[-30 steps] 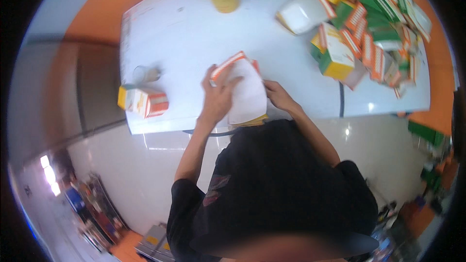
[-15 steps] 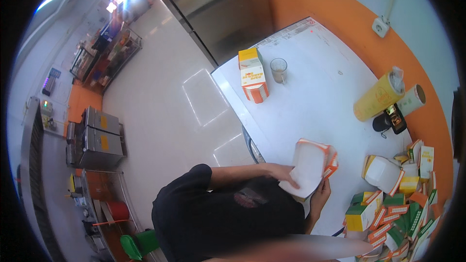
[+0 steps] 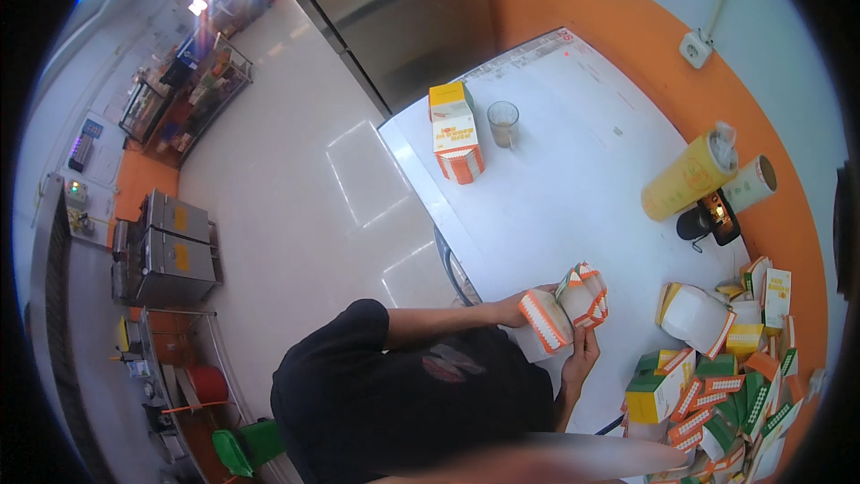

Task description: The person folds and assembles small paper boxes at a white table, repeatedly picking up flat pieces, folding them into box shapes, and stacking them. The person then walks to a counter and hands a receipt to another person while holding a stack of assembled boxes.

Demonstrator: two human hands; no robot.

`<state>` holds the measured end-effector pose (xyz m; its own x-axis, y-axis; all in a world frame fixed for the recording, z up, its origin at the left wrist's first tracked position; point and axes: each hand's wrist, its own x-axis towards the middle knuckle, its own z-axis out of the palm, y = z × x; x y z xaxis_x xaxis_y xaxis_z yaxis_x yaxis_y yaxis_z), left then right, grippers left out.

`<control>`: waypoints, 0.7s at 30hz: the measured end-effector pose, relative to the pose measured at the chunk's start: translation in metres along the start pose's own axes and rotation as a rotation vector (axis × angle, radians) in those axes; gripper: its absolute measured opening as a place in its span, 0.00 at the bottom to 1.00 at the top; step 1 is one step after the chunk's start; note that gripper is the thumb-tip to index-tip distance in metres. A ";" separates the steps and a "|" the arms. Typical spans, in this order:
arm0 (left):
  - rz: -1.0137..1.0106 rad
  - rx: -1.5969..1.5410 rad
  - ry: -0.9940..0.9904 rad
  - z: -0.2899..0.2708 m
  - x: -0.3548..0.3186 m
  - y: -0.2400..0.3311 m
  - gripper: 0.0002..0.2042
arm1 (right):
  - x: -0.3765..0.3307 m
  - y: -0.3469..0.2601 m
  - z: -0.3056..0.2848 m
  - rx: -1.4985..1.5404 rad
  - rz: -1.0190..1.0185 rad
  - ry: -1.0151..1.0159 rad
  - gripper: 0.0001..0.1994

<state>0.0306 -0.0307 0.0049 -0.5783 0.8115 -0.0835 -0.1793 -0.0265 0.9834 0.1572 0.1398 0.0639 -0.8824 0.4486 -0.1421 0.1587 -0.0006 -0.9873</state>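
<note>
Over the near edge of the white table (image 3: 573, 206), I hold a partly folded cardboard food box (image 3: 546, 323) with orange-and-white patterned sides. Its two halves stand bent up, with a gap between them. My left hand (image 3: 512, 309) grips the left half, its fingers mostly hidden behind the card. Lower down, my right hand (image 3: 584, 356) is closed on the bottom edge of the right half. Farther off on the table sits a finished-looking yellow, white and orange box (image 3: 457, 136), beside a glass mug (image 3: 503, 123).
A heap of loose folded boxes (image 3: 717, 394) in green, orange and yellow covers the right side. Behind it are a yellow cylinder (image 3: 690, 181), a paler roll (image 3: 752, 184) and a dark device with a lit screen (image 3: 719, 215). A steel cabinet (image 3: 403, 18) stands beyond the table.
The box lay opened out with its white inside showing; now its halves are folded up and the orange patterned outside shows. My left hand has moved up slightly. The view has shifted a little.
</note>
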 end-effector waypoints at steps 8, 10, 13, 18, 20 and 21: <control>0.122 0.759 -0.024 -0.002 -0.013 -0.030 0.25 | -0.016 0.010 -0.009 0.227 -0.008 -0.143 0.26; -0.185 0.751 -0.013 -0.003 -0.014 -0.029 0.22 | -0.018 0.013 -0.006 0.094 -0.107 -0.156 0.31; -0.438 0.826 -0.043 -0.003 -0.009 -0.010 0.22 | -0.013 0.025 0.000 -0.170 -0.101 -0.138 0.37; -0.426 0.519 -0.349 -0.013 0.001 0.031 0.38 | 0.018 0.058 -0.002 0.179 -0.182 0.115 0.35; -0.302 0.199 -0.510 -0.024 0.000 0.039 0.47 | 0.023 0.066 -0.005 0.212 -0.192 0.115 0.36; -0.330 0.126 -0.533 -0.034 0.001 0.041 0.49 | 0.023 0.068 -0.006 0.204 -0.243 0.109 0.36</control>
<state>-0.0046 -0.0510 0.0398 -0.0274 0.9449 -0.3261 -0.1665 0.3174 0.9336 0.1507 0.1552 -0.0060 -0.8293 0.5505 0.0964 -0.1517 -0.0556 -0.9869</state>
